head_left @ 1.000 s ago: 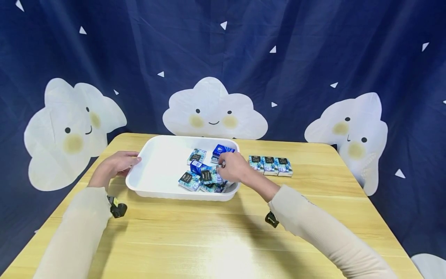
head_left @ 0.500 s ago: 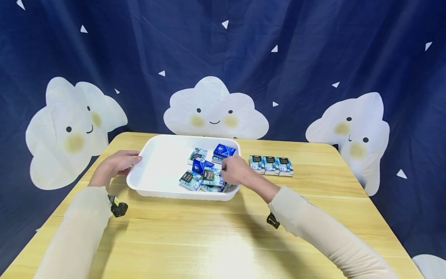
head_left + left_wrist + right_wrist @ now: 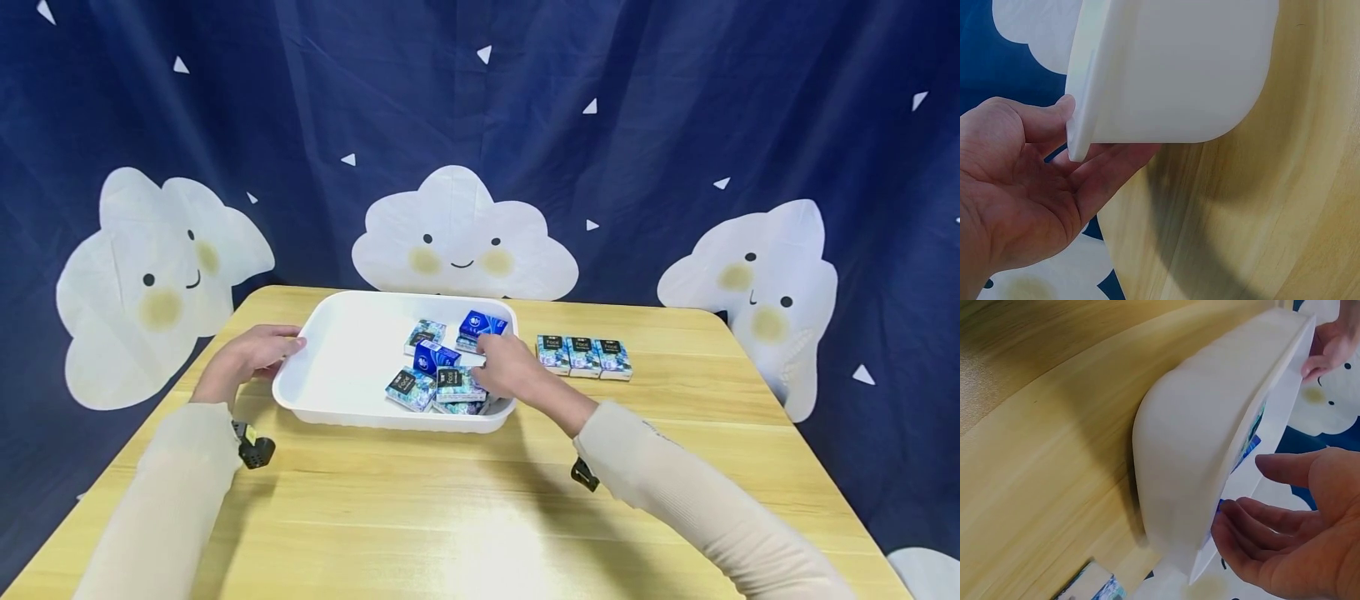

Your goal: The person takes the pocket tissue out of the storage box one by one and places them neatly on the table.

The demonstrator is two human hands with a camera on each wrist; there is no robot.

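Note:
My left hand [image 3: 258, 350] grips the left end of a white plastic tray [image 3: 330, 358], thumb on the rim and fingers below it in the left wrist view. Inside the tray's right half, my right hand [image 3: 510, 367] reaches over several tissue packs. One floral pack [image 3: 459, 383] lies by its thumb on top of others. A blue pack [image 3: 483, 323] rests on another pack behind the fingers. The right wrist view shows the right thumb and fingers [image 3: 1250, 528] apart, with nothing seen between them; fingertips are near a blue edge. Part of the pile is hidden.
Right of the tray, three floral tissue packs [image 3: 583, 357] stand in a neat row on the wooden table [image 3: 390, 508]. A dark blue curtain [image 3: 637, 167] with white clouds hangs behind the table's far edge.
The floral pack by my right thumb has tipped to a flatter pose. Earlier, the blue pack beside it shifted slightly back. My left hand and the tray stay in place.

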